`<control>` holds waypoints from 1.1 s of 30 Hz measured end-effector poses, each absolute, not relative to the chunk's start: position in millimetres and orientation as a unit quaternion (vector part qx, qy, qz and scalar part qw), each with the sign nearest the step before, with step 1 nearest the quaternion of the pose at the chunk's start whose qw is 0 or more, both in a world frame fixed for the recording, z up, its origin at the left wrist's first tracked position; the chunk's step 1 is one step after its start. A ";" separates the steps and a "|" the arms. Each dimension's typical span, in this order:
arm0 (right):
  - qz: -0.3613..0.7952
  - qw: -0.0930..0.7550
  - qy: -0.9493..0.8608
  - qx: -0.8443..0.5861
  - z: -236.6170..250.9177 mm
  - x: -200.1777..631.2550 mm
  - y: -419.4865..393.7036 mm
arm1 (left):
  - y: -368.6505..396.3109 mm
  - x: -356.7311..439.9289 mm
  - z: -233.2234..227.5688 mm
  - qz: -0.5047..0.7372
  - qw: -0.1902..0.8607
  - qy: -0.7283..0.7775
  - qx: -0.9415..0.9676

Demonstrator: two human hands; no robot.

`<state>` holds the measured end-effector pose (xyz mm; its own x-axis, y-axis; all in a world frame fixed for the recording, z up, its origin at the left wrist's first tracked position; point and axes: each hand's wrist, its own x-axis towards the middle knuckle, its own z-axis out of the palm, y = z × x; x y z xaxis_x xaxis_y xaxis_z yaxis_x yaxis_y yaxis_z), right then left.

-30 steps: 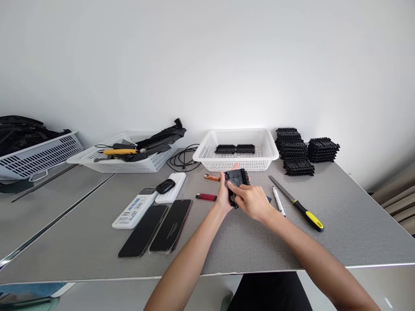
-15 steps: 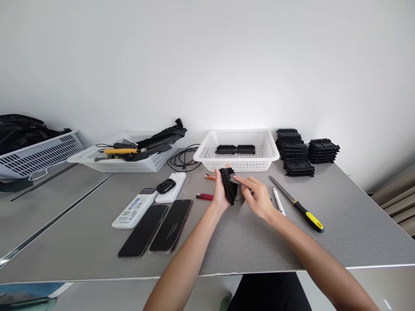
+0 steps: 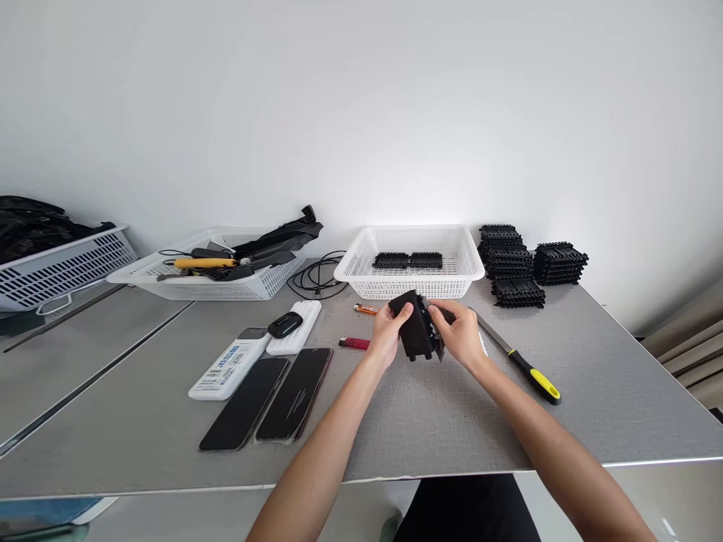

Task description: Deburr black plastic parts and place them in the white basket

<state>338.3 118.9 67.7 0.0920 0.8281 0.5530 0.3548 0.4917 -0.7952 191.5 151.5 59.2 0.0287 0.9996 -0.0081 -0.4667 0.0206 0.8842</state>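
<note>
My left hand (image 3: 386,333) grips a black toothed plastic part (image 3: 415,333) above the table, thumb across its smooth flat face. My right hand (image 3: 460,331) is closed at the part's toothed right edge, pinching a thin grey piece of sheet (image 3: 440,349). Most of that sheet is hidden behind the fingers and the part; whether it is cloth or abrasive paper I cannot tell. Beyond my hands stands a white plastic basket (image 3: 410,288) with two similar black parts (image 3: 425,260) in it. To its right are several stacks of the same parts (image 3: 508,263).
A file with a black and yellow handle (image 3: 534,376) lies on the right, a white pen (image 3: 483,342) partly behind my right hand. Left are two phones (image 3: 294,395), white power banks (image 3: 231,365), a red lighter (image 3: 354,343), a black cable (image 3: 316,278) and a tool basket (image 3: 242,290).
My left hand has turned the black part so its smooth face shows instead of the toothed side. My right hand has moved slightly right and round to the part's edge.
</note>
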 end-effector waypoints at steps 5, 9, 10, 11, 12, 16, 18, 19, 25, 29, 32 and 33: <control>0.200 0.585 -0.609 -0.497 69.8 342.1 119.1 | 146.9 190.5 65.1 0.600 0.581 0.399 0.378; 0.213 0.593 -0.582 -0.515 69.6 345.6 121.7 | 147.1 187.9 67.1 0.613 0.551 0.425 0.374; 0.225 0.593 -0.579 -0.511 69.0 346.5 122.9 | 147.4 187.8 66.8 0.613 0.547 0.427 0.377; 0.240 0.593 -0.578 -0.506 68.3 347.3 124.2 | 147.8 187.9 66.2 0.612 0.546 0.428 0.380; 0.257 0.592 -0.579 -0.499 67.5 347.9 125.5 | 148.0 188.3 65.5 0.610 0.545 0.429 0.383; 0.308 0.569 -0.589 -0.484 63.8 349.6 130.7 | 147.6 190.9 63.4 0.605 0.546 0.430 0.389; 0.321 0.561 -0.596 -0.476 62.4 350.3 132.7 | 147.1 191.9 63.4 0.605 0.538 0.435 0.394; 0.324 0.561 -0.599 -0.471 62.0 350.6 133.4 | 146.8 192.3 63.6 0.608 0.531 0.438 0.397; 0.312 0.555 -0.613 -0.469 61.9 349.5 132.1 | 145.6 193.2 64.2 0.606 0.518 0.448 0.404; 0.300 0.531 -0.633 -0.477 62.7 346.0 128.5 | 145.1 193.9 62.9 0.608 0.505 0.450 0.415; 0.297 0.520 -0.648 -0.471 63.1 345.1 127.3 | 145.0 194.5 62.3 0.607 0.501 0.451 0.420; 0.292 0.519 -0.651 -0.470 63.3 345.3 127.3 | 145.0 194.6 62.2 0.607 0.500 0.451 0.421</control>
